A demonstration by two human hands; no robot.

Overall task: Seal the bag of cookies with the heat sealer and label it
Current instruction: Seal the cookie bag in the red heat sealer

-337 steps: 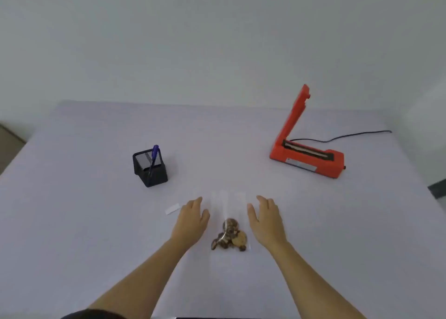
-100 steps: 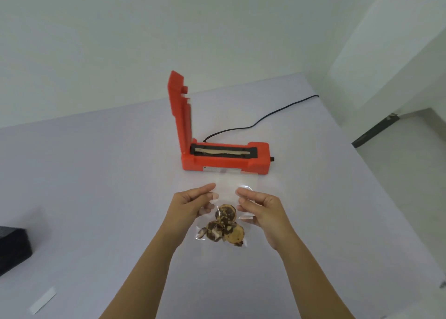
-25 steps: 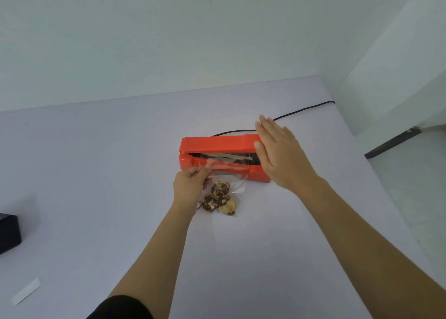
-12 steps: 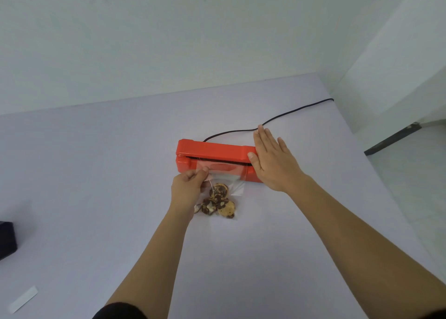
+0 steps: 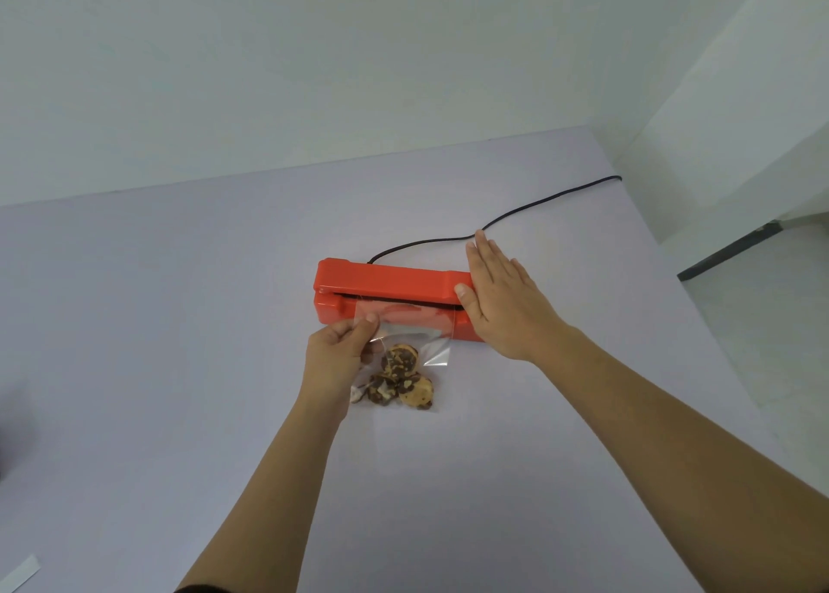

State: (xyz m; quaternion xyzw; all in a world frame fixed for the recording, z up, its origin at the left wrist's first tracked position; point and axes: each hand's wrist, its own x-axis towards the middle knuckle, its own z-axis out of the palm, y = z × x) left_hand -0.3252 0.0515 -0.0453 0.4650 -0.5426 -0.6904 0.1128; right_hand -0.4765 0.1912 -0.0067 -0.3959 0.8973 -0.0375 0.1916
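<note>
The orange heat sealer (image 5: 386,285) lies across the table with its lid down. The clear bag of cookies (image 5: 399,375) lies in front of it, its open top caught between lid and base. My left hand (image 5: 336,359) pinches the bag's upper left corner between thumb and fingers. My right hand (image 5: 502,301) rests flat, fingers together, on the right end of the sealer's lid. The white label (image 5: 18,572) lies at the near left edge of the view.
The sealer's black power cord (image 5: 516,215) runs back right across the white table (image 5: 179,323) to its far right edge. A wall stands close behind the table. The floor drops away on the right.
The sealer lid has come fully down onto the bag's top under my right hand. My left hand stays pinched on the bag's corner.
</note>
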